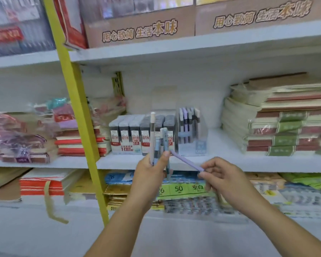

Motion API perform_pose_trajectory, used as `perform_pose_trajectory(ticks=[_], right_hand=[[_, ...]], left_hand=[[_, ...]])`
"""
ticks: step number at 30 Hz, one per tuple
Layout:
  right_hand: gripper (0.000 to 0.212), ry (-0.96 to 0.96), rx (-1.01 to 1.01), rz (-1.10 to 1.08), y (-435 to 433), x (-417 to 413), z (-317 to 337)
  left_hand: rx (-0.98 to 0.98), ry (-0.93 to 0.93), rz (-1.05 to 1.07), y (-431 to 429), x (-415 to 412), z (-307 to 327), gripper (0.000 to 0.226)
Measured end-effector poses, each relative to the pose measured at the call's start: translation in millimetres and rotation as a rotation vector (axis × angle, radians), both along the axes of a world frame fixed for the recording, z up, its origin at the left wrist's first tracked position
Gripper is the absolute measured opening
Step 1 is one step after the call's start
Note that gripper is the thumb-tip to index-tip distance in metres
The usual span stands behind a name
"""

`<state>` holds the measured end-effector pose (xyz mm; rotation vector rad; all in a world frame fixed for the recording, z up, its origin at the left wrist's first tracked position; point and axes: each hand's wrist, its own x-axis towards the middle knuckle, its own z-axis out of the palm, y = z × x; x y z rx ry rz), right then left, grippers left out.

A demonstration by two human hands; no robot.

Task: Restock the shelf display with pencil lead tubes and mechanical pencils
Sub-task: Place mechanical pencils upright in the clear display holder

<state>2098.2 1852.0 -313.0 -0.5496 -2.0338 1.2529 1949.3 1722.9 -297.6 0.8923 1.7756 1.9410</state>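
My left hand (150, 169) is curled round a few pencils (165, 140) and holds them upright, tips down. My right hand (224, 179) pinches the near end of the purple pencil (185, 161) between thumb and fingers. This pencil lies slanted, its long axis from 4 o'clock at my right hand to 10 o'clock, where its far end meets the others beside my left thumb. So the two hands are near but do not touch.

The holder (202, 145) stands on the shelf (239, 162) at 12 o'clock from the purple pencil, and already has pencils upright inside. My right hand is nearer to it, I think. The lead boxes (130, 136) stand just beside the holder at its 9 o'clock, partly behind my left hand.

For the next move I judge the purple pencil must turn upright and go in from above. There is open room over the holder. The notebooks (278, 123) at 3 o'clock are well apart, and the yellow post (76, 101) at 9 o'clock also.
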Motion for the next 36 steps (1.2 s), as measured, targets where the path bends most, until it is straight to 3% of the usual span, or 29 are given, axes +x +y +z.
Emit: perform_pose_trajectory(ticks=[3,9,12,17,21,26,31,36], right_hand=[[0.009,0.045,0.048,-0.019,13,0,28],[0.011,0.385,-0.140,0.008,41,-18,70],[0.015,0.424,-0.030,-0.006,63,-31,90],[0.028,0.203,0.407,-0.092,92,-48,113],[0.027,0.066,0.436,-0.012,92,-68,110],[0.029,0.369,0.471,-0.044,89,-68,115],[0.033,0.015,0.652,-0.054,89,-81,101],[0.035,0.021,0.602,-0.001,90,-85,93]], left_hand=[[0.023,-0.022,-0.083,15,-5,16,0.017],[0.041,-0.046,-0.161,43,-16,32,0.016],[0.067,-0.048,-0.149,58,-26,36,0.018],[0.139,-0.063,-0.064,74,-47,34,0.021],[0.094,-0.046,-0.044,81,-54,25,0.031],[0.101,-0.052,-0.050,82,-59,16,0.026],[0.121,-0.082,-0.052,84,-56,14,0.018],[0.110,-0.071,-0.076,86,-53,13,0.019]])
